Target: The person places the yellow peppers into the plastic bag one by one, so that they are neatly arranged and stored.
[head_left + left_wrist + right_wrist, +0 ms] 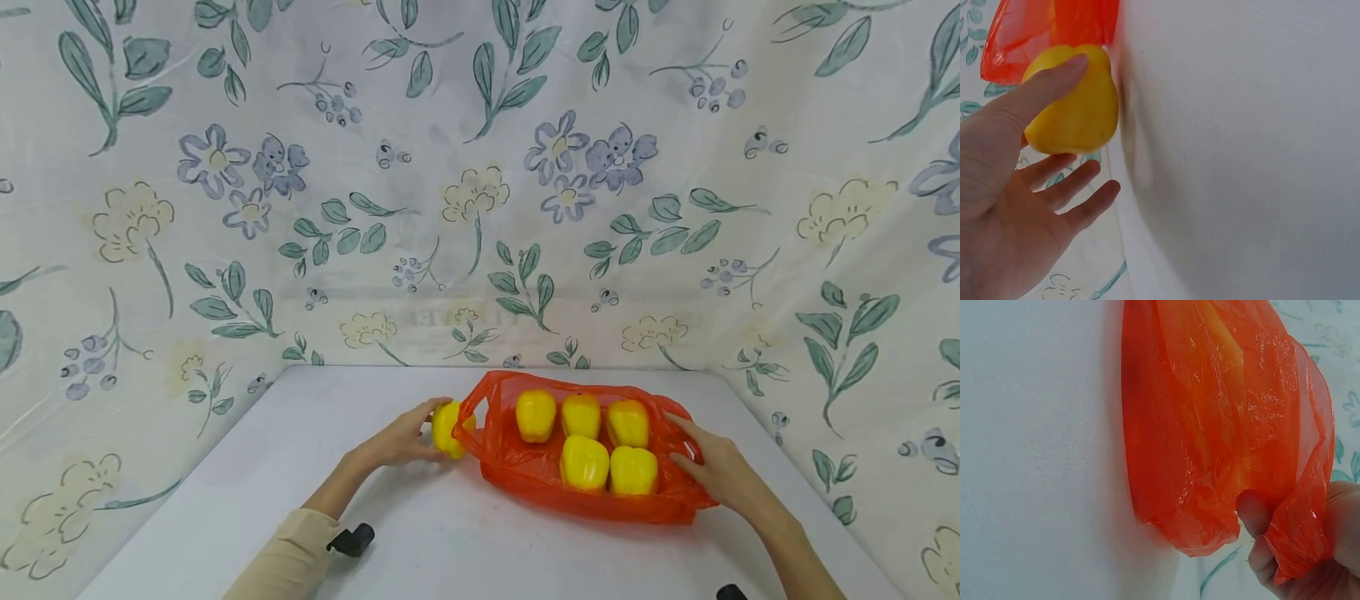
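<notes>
My left hand [401, 437] holds a yellow bell pepper [444, 427] between thumb and index finger, at the left end of a red plastic bag [517, 483]. In the left wrist view the thumb lies over the pepper [1079, 112], and the other fingertips spread below it. Several more yellow bell peppers [585, 462] sit inside the bag, which lies with its mouth spread wide. At the bag's right end my right hand [716, 471] grips a handle. The right wrist view shows the gathered red plastic [1300, 537] between thumb and fingers.
Everything stands on a white table [450, 533], whose back edge meets a curtain [420, 258] printed with leaves and flowers. Side curtains flank the table. A black wrist device [352, 540] is by the left sleeve, and another [730, 592] shows at the bottom edge.
</notes>
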{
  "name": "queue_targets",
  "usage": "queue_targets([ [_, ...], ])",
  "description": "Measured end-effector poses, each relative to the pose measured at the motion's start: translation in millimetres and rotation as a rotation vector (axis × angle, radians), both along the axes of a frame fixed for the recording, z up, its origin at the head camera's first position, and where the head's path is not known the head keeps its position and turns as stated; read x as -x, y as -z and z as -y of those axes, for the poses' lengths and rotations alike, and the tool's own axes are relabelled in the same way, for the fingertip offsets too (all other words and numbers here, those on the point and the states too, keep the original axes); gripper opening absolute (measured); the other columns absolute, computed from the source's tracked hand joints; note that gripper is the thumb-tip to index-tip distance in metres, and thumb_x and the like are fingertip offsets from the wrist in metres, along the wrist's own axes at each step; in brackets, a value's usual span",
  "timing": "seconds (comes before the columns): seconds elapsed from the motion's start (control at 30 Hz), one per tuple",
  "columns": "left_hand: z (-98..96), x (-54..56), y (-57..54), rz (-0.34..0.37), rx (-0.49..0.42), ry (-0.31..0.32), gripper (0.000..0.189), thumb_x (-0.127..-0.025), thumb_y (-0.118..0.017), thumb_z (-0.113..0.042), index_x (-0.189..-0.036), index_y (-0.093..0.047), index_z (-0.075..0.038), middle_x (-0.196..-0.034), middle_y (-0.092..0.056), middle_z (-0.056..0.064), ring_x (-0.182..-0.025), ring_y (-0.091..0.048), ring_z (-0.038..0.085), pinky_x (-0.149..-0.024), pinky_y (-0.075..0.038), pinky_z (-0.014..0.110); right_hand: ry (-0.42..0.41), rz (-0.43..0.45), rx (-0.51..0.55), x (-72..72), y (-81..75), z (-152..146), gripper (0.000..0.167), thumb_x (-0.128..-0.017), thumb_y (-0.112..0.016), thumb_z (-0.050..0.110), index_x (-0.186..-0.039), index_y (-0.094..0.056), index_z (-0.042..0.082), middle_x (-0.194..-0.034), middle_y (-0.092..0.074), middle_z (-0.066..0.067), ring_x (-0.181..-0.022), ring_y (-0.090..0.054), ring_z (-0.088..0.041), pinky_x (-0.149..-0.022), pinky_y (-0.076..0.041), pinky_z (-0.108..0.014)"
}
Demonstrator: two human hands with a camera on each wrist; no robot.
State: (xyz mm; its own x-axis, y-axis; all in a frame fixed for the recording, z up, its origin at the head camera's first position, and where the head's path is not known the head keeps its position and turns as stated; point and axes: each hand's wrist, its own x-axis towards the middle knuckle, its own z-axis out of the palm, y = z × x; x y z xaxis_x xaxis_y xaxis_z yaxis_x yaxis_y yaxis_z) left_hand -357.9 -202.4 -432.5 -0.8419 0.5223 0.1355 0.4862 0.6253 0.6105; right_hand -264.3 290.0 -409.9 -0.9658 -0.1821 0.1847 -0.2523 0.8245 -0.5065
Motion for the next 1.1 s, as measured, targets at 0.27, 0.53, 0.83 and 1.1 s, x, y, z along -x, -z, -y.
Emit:
queue_targets([
  [0.27, 8.5, 8.9, -12.1, -0.073, -0.019, -0.029, 0.087, -0.077, -0.083, -0.032, -0.149, -0.036, -0.016, -0.151, -0.044, 0.008, -0.126, -0.051, 0.033, -0.096, -0.051, 0.057, 0.010, -0.015, -0.002, 1.3, 0.2, 4, 0.064, -0.089, -0.069, 0.015, -0.145, -0.040, 0.004, -0.134, -0.053, -0.030, -0.102, -0.057, -0.035, -0.080, -0.060, -0.044],
  [0.53, 11.9, 21.8, -32.6, -0.108, -0.060, -0.060, 0.092, -0.076, -0.084, -0.034, -0.151, -0.033, -0.016, -0.152, -0.043, 0.009, -0.127, -0.051, 0.035, -0.098, -0.050, 0.058, 0.019, -0.032, 0.003, 4.6, 2.0, 10, 0.064, -0.089, -0.070, 0.014, -0.145, -0.041, 0.003, -0.132, -0.055, -0.030, -0.100, -0.058, -0.034, -0.079, -0.060, -0.043],
  [0.83, 9.1, 26.6, -55.5, -0.145, -0.109, -0.076, 0.094, -0.076, -0.084, -0.031, -0.152, -0.031, -0.015, -0.150, -0.045, 0.010, -0.128, -0.052, 0.036, -0.099, -0.049, 0.057, 0.021, -0.034, -0.004, 8.3, 2.0, 10, 0.063, -0.089, -0.069, 0.013, -0.145, -0.041, 0.003, -0.132, -0.055, -0.031, -0.099, -0.057, -0.032, -0.079, -0.060, -0.043],
  [1.1, -0.9, 25.2, -69.3, -0.176, -0.145, -0.069, 0.095, -0.075, -0.085, -0.037, -0.152, -0.032, -0.018, -0.149, -0.046, 0.008, -0.126, -0.054, 0.033, -0.099, -0.051, 0.052, 0.018, -0.020, -0.002, 12.2, 1.8, 8, 0.064, -0.090, -0.069, 0.015, -0.146, -0.040, 0.003, -0.132, -0.055, -0.030, -0.098, -0.058, -0.031, -0.077, -0.061, -0.040],
])
